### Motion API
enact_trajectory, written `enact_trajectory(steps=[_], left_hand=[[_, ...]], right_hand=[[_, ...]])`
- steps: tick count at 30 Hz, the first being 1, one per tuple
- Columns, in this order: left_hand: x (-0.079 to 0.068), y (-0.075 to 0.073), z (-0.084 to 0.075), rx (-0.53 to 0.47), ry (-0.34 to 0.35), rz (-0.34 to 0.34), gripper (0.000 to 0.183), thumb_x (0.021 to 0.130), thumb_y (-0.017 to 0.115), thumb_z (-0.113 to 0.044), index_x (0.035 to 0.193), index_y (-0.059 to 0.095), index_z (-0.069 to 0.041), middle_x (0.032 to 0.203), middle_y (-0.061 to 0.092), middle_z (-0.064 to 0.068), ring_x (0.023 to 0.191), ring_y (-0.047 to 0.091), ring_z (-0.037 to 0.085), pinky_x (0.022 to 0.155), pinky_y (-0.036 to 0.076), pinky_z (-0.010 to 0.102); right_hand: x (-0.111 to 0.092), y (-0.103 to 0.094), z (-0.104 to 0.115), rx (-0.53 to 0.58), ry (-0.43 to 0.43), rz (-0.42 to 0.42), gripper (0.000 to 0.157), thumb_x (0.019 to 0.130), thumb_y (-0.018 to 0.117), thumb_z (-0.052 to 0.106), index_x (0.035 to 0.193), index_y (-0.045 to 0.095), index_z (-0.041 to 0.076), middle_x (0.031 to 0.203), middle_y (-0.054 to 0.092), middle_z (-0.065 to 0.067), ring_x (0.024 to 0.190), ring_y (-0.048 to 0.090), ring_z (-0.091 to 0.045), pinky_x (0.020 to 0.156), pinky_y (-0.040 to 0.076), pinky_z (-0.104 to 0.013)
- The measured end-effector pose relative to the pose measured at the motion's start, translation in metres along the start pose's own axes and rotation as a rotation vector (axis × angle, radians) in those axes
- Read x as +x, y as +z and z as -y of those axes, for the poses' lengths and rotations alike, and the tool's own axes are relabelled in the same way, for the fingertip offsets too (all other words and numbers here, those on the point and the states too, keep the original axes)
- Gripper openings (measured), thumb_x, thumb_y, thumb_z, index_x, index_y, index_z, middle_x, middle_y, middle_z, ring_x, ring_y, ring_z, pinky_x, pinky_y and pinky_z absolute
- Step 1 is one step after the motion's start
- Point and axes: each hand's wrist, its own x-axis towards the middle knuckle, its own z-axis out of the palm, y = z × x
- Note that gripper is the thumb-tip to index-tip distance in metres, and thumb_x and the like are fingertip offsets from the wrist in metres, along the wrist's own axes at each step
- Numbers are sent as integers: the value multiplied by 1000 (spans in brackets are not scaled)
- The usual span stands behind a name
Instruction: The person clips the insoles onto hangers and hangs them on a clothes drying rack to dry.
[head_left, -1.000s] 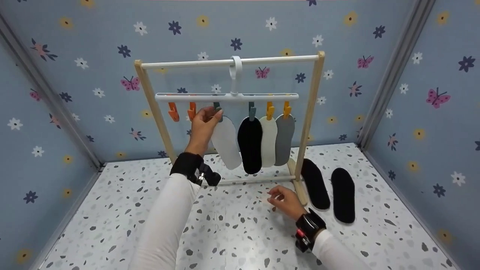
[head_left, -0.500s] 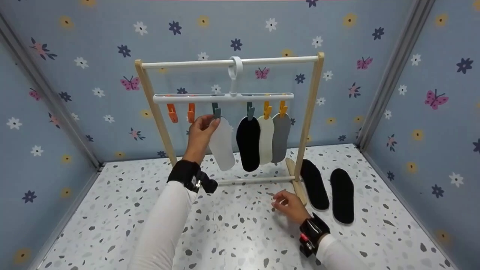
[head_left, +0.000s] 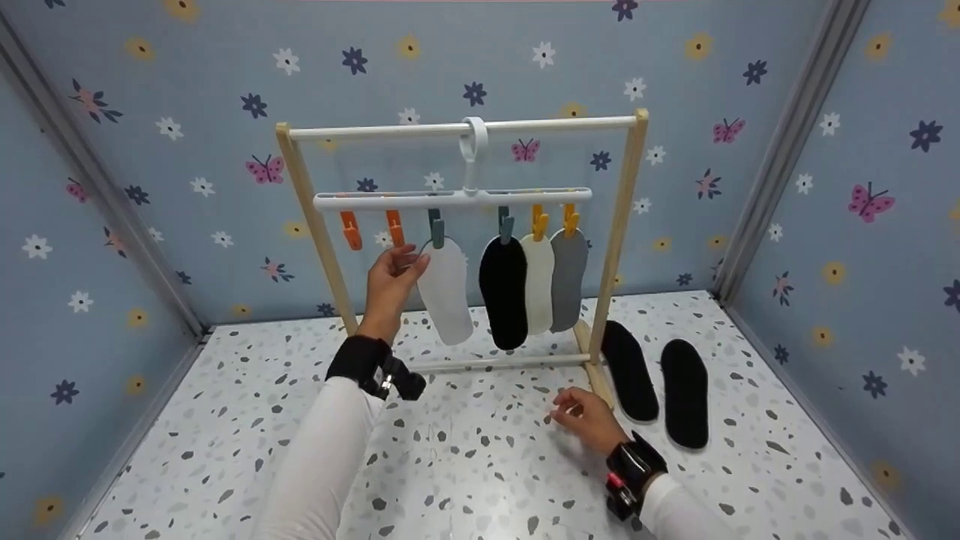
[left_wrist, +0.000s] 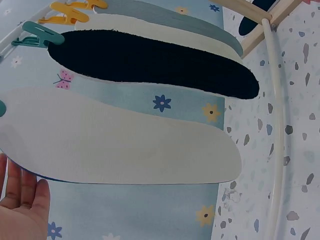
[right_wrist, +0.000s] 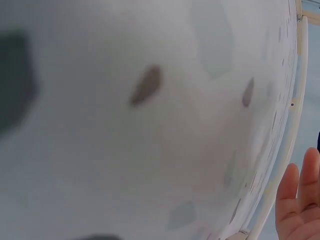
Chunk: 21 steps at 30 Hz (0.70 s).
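A white insole hangs from a dark green clip on the white clip hanger. My left hand is at the insole's upper left edge, just below that clip, with its fingers loosely extended. In the left wrist view the fingertips lie at the insole's edge; whether they touch it I cannot tell. Further right hang a black insole, a cream insole and a grey insole. My right hand hovers low by the rack's right foot, fingers loosely curled, holding nothing.
Two orange clips at the hanger's left hold nothing. The hanger hooks over a wooden rack with white rods. Two black insoles lie on the speckled surface to the right. Patterned walls stand behind and at both sides.
My left hand has let go of the green clip and moved down and left. The white insole now hangs by the clip, and the hanger has swung slightly. My right hand drifted slightly right and down.
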Motion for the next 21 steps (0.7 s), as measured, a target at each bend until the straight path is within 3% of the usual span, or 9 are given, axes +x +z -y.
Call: enact_trajectory(steps=[5,11,17,21], left_hand=[[-2,0,0,3,73,-18,56,88,67,-30,135,44,-12,126,53,6,114,50,19,99,41,33],[-2,0,-9,-29,113,-16,68,90,65,-30,146,29,-16,136,46,5,123,45,17,102,39,32],[-1,-2,-17,-69,115,-13,69,92,62,-23,149,24,-16,143,40,7,130,40,20,105,35,33],[-1,-5,-21,-71,163,-31,63,92,61,-20,147,29,-15,142,40,7,128,40,18,105,35,31]], right_hand=[[-6,-10,13,-10,25,13,13,84,65,-4,93,59,-11,85,63,-22,78,58,-29,72,45,-29],[-4,-16,-12,-28,56,-29,15,85,67,3,94,60,-7,87,64,-15,79,59,-25,71,46,-27],[1,-35,-22,-63,127,-160,14,85,69,8,94,63,-2,82,64,-6,73,56,-16,67,45,-24],[3,-51,-20,-101,166,-267,9,84,68,5,91,64,-1,80,63,-6,72,56,-16,66,45,-25]])
